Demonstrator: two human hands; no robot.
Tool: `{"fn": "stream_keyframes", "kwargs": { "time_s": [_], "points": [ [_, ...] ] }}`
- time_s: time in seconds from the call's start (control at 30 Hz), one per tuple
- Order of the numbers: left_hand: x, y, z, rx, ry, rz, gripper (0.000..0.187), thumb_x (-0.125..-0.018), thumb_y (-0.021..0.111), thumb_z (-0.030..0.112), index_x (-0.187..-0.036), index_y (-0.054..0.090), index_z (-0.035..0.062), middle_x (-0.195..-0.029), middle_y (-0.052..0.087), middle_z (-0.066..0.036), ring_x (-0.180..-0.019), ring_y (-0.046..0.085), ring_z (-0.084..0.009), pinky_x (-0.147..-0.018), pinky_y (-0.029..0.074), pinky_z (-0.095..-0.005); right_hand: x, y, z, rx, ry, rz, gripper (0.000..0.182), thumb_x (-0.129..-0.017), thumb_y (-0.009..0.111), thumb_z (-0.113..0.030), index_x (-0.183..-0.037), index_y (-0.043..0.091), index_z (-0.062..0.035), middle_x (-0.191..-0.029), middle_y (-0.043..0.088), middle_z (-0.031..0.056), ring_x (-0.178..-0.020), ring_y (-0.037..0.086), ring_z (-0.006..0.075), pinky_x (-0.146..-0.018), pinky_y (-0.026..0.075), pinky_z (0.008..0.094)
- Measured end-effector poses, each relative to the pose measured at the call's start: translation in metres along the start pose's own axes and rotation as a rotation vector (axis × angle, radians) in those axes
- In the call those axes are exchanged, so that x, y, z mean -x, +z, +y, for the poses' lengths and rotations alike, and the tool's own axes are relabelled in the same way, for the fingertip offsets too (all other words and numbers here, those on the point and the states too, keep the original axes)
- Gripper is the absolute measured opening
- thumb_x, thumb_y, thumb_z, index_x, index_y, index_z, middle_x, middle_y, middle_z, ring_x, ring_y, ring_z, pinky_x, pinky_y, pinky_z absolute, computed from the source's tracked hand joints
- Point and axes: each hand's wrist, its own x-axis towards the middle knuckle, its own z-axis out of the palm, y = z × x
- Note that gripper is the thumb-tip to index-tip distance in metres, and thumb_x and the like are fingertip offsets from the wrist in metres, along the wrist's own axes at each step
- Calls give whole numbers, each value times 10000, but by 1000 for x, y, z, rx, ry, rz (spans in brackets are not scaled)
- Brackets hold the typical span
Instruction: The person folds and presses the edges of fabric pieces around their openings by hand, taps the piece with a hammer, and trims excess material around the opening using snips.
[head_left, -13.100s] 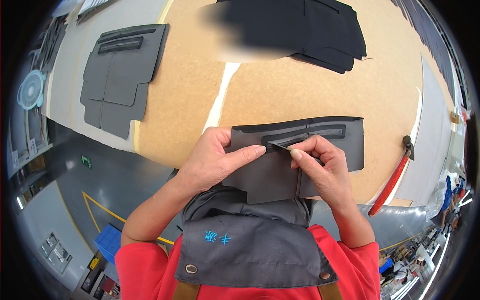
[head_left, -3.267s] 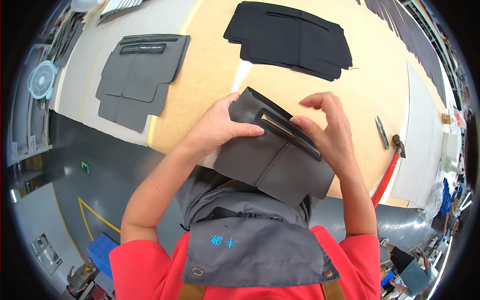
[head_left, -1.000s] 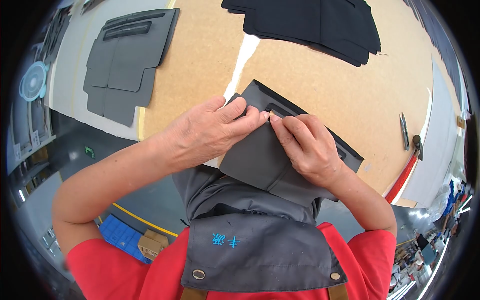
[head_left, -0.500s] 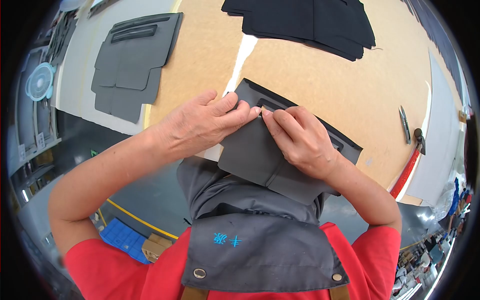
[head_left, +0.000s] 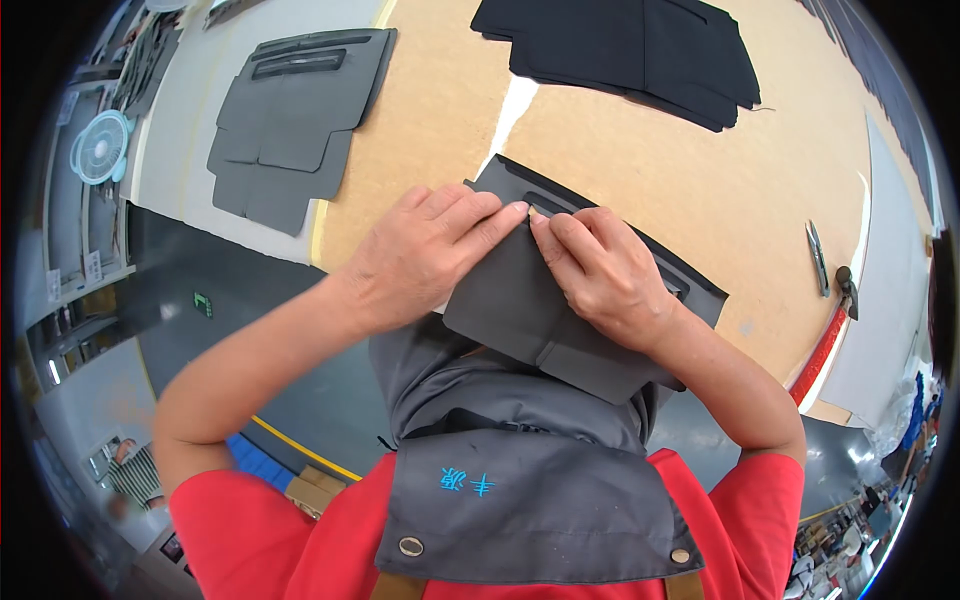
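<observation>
A dark grey sheet panel (head_left: 495, 305) with a black-edged slot lies at the table's near edge, partly overhanging toward my apron. My left hand (head_left: 420, 245) rests over its upper left part, fingers bent together and thumb tip pressed by the slot's left end; its fingertips are partly hidden. Right beside that thumb, my right hand (head_left: 605, 275) is closed in a pinch. A tiny yellowish piece (head_left: 533, 212) shows at its fingertips, too small to name. The right hand covers the middle of the slot.
Another grey panel (head_left: 290, 125) lies at the left, and a stack of black panels (head_left: 640, 50) at the back. Snips (head_left: 817, 258) and a red-handled hammer (head_left: 822, 350) lie on the right. A blue fan (head_left: 101, 148) stands far left; a person (head_left: 135, 472) is lower left.
My left hand has drawn its spread fingers together and settled onto the panel. The right hand keeps its pinch at the slot's end. The whole view has shifted slightly, and a person appears lower left.
</observation>
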Motion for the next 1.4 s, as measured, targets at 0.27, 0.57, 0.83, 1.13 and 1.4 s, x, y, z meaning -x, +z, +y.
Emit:
{"fn": "stream_keyframes", "kwargs": {
  "time_s": [0.27, 0.57, 0.83, 1.13, 1.4],
  "points": [
    [6, 19, 15, -51, -75, 103, 513, -823, 624, 58, -1334, 656, 78, -1222, 613, -44, -1084, 575, -231, -894, 489, -364, 5, -3, 8, -233, 158, 9, 382, -761, 672, -14, -1140, 710, 15, -1041, 626, 107, -889, 614, 239, -717, 552, 340],
    [6, 20, 21, -76, -101, 97, 509, -839, 610, 91, -1347, 649, 95, -1241, 595, -54, -1115, 573, -217, -899, 459, -331, 4, -12, 8, -193, 123, -56, 432, -749, 681, -26, -1179, 684, 9, -1053, 617, 95, -924, 605, 256, -774, 550, 343],
    [4, 25, 27, -89, -83, 114, 497, -843, 610, 138, -1335, 646, 79, -1236, 589, -59, -1159, 570, -218, -920, 453, -349, 9, -18, 10, -152, 77, -86, 341, -797, 701, -25, -1136, 686, 7, -1021, 624, 98, -893, 614, 251, -764, 548, 343],
    [0, 24, 35, -106, -76, 98, 511, -848, 599, 112, -1354, 620, 44, -1248, 586, -78, -1186, 569, -221, -963, 453, -347, 12, -29, 2, -403, 462, -72, 275, -800, 758, 9, -1070, 716, -23, -934, 647, 99, -832, 640, 263, -710, 534, 374],
    [-2, 19, 35, 11, -102, 93, 507, -858, 593, 110, -1360, 620, 43, -1236, 586, -91, -1202, 564, -231, -974, 459, -368, 21, -21, -1, -309, 359, 4, 375, -757, 753, 38, -1125, 725, -27, -966, 652, 78, -828, 625, 246, -700, 532, 344]
  ]
}}
